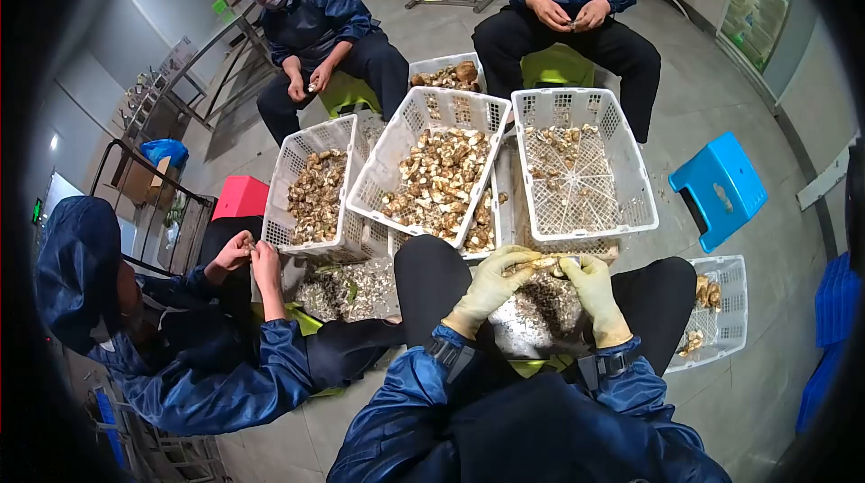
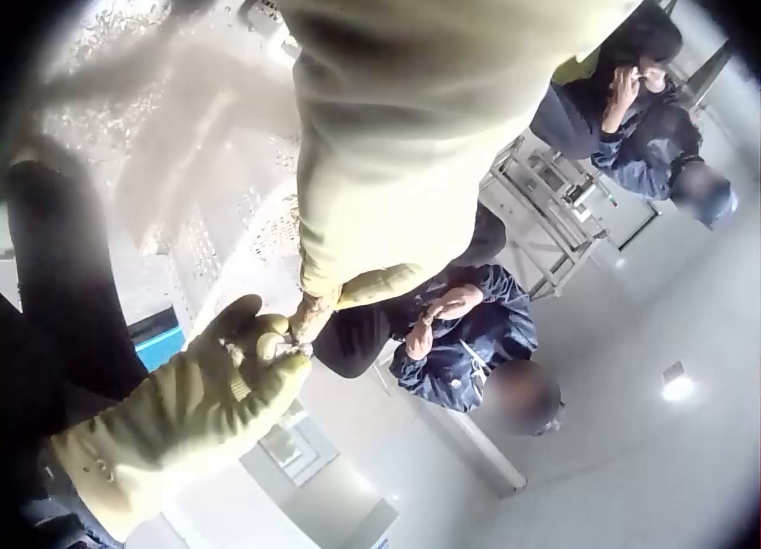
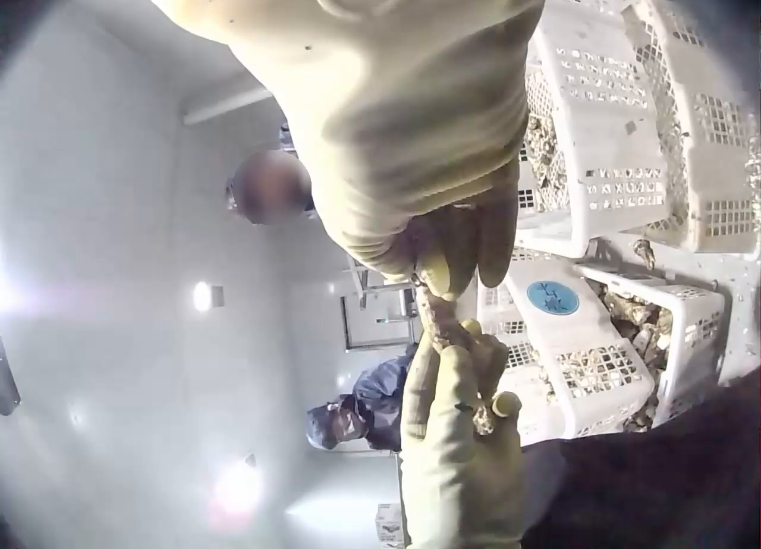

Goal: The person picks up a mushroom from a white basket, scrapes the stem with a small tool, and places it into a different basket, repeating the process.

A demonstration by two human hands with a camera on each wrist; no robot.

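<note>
My left hand (image 1: 491, 292), in a pale yellow glove, grips a small brown-and-white mushroom (image 1: 544, 263) above my lap. Opposite it, the gloved right hand (image 1: 596, 296) pinches at the mushroom's other end, and the fingertips of both hands nearly meet. In the right wrist view the mushroom (image 3: 438, 315) is a narrow, soil-stained piece between the two gloves. I cannot tell whether the right fingers also hold a small tool. Below the hands, a metal surface (image 1: 515, 325) carries dark and pale scraps.
White crates of mushrooms stand ahead: a tilted one (image 1: 360, 199), one at left (image 1: 281, 186) and a sparsely filled one (image 1: 644, 181). Another crate (image 1: 741, 303) sits by my right knee. A blue stool (image 1: 721, 190) is at right. Three people sit around, one close at left (image 1: 189, 384).
</note>
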